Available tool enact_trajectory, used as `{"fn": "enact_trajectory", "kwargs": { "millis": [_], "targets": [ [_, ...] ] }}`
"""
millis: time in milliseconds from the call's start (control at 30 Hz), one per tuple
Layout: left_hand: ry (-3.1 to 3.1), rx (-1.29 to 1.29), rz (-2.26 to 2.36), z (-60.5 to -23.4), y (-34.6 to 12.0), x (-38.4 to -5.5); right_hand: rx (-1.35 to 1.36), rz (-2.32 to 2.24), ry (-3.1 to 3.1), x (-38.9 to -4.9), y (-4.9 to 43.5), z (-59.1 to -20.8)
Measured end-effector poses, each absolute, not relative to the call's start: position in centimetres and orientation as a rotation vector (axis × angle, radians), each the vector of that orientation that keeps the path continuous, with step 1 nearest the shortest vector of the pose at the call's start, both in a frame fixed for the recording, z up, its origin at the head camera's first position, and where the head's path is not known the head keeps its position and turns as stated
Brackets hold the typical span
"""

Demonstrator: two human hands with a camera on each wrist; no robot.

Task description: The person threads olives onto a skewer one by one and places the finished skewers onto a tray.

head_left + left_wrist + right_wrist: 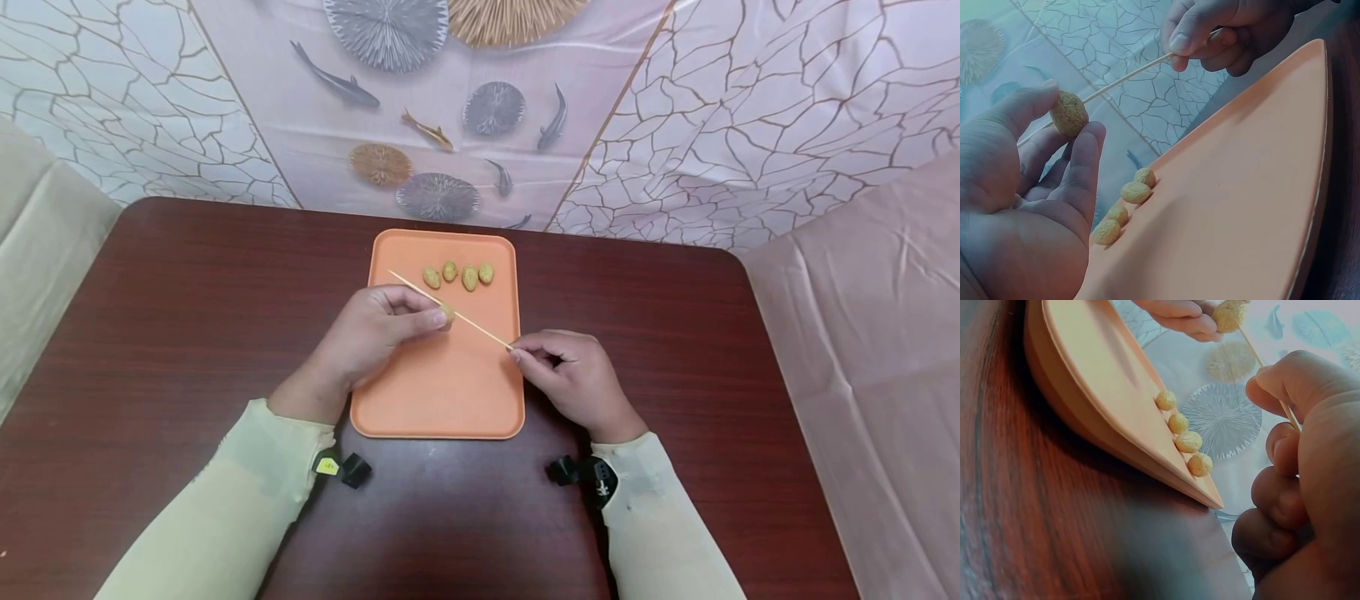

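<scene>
While our left hand [378, 323] pinches one wrinkled lump [1070, 114] in its fingers, on or against the stick [480, 328] over the tray [438, 400], and our right hand [581, 375] grips the stick's end, we judge the work early, four loose lumps [470, 278] left on the tray, any piercing unclear.

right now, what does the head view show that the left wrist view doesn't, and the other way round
Only the head view shows the tray's full outline, both sleeves and the far tip of the stick.

Only the left wrist view shows the palm side of the left hand and most of the held lump's wrinkled face.

Both show the left hand pinching that lump, the right hand gripping the stick, four more lumps on the tray and the patterned cloth.
</scene>
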State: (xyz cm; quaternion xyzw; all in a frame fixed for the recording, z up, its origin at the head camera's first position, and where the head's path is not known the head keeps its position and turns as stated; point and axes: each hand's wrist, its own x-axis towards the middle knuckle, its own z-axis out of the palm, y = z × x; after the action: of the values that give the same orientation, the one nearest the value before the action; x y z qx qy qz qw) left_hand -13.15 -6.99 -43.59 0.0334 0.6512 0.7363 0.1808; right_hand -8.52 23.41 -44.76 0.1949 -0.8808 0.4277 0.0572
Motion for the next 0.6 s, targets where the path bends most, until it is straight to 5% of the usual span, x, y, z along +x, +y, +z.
{"fn": "enact_trajectory", "kwargs": {
  "millis": [600],
  "targets": [
    [1.847,0.133,1.996,-43.08,-6.19,-12.53,0.637,1.307,-2.644,-8.38,23.07,-44.67]
  ]
}}
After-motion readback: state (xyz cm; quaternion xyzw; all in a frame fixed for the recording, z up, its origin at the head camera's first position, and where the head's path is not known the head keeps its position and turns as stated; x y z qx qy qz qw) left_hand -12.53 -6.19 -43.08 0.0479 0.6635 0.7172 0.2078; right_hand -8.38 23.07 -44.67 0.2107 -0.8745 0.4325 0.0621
